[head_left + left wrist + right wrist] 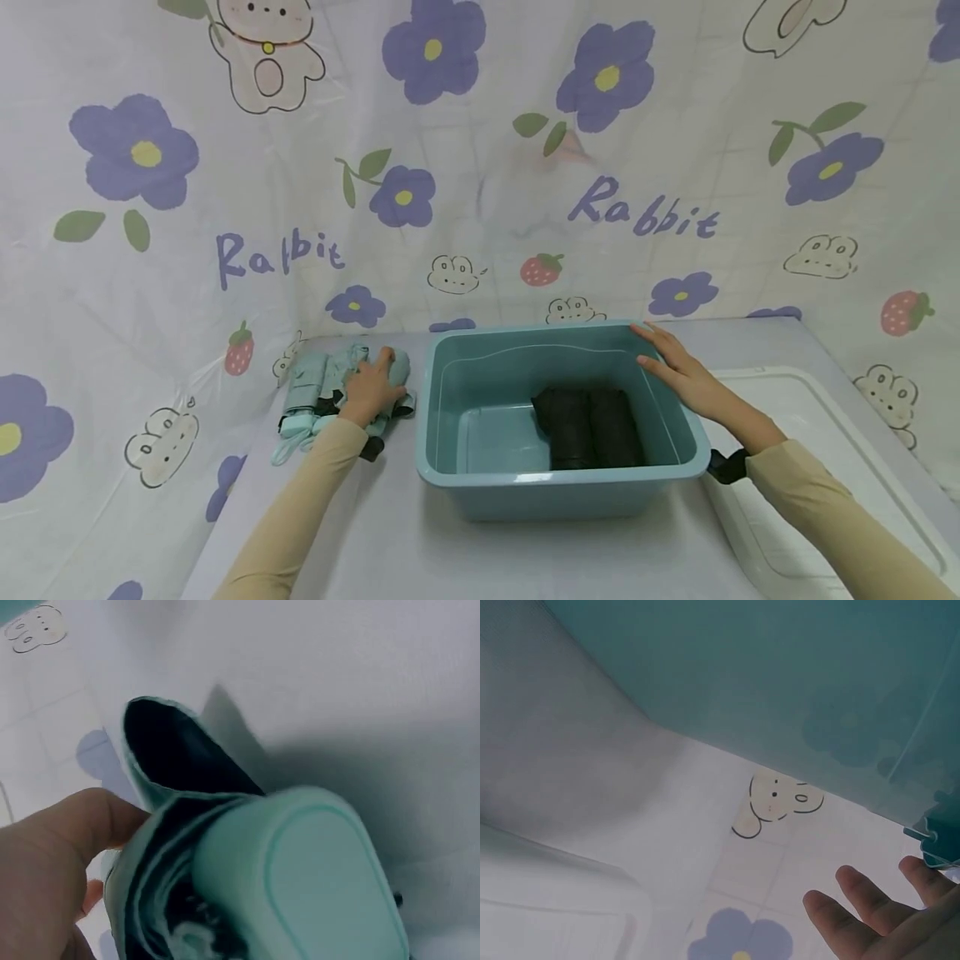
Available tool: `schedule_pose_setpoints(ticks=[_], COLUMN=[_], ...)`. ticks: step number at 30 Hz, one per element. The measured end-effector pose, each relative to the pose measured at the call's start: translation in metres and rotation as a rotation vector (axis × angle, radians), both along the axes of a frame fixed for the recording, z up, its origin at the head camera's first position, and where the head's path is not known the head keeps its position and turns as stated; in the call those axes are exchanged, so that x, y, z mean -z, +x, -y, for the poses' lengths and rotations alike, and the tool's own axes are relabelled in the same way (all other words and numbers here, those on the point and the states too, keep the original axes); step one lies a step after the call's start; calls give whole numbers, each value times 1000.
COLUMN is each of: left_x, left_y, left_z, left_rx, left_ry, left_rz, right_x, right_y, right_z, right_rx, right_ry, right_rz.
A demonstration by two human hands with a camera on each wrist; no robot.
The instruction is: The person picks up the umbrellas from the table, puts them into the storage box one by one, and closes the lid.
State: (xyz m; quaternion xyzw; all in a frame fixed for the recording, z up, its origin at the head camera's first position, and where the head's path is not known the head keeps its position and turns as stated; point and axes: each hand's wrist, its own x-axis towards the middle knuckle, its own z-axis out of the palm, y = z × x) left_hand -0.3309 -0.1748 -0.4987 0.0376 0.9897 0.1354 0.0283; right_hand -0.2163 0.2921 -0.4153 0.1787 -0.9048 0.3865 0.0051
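Observation:
My left hand [369, 390] grips the rightmost of several pale mint folded umbrellas [303, 383] at the table's left. Close in the left wrist view is its smooth, rounded handle [330, 877], with loose fabric folds around it and the thumb against the fabric. Over at the right, my right hand [684, 379] rests at the far right corner of a blue-green plastic bin [555, 500], its fingers fairly straight. Three fingertips show beside the bin's outer wall in the right wrist view. Two black rolled bundles [592, 429] lie side by side in the bin's right half.
A white lid-like panel [795, 500] lies flat on the table, right of the bin and under the right forearm. Behind the table hangs a curtain [495, 150] printed with flowers and rabbits. Pale cloth [390, 533] covers the table.

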Motion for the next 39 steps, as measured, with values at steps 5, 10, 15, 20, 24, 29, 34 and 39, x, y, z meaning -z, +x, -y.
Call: schedule_pose_setpoints(ticks=[5, 10, 15, 20, 24, 29, 34, 39], left_x=[-12, -25, -35, -43, -51, -63, -73, -82], left_y=[2, 5, 4, 5, 7, 10, 12, 13], left_z=[2, 4, 6, 7, 11, 13, 14, 15], left_rx=[42, 84, 133, 198, 256, 256, 259, 286], left_ry=[77, 131, 188, 241, 320, 399, 458, 529], left_rz=[10, 45, 72, 65, 78, 169, 221, 245], right_x=[0, 0, 1, 2, 2, 2, 1, 1], right_y=[-1, -1, -1, -1, -1, -1, 0, 0], right_z=[0, 0, -1, -2, -2, -2, -1, -1], right_rx=[3, 4, -1, 1, 2, 5, 7, 3], right_ry=[12, 10, 4, 4, 2, 3, 0, -7], right_rz=[-5, 3, 8, 5, 8, 14, 14, 17])
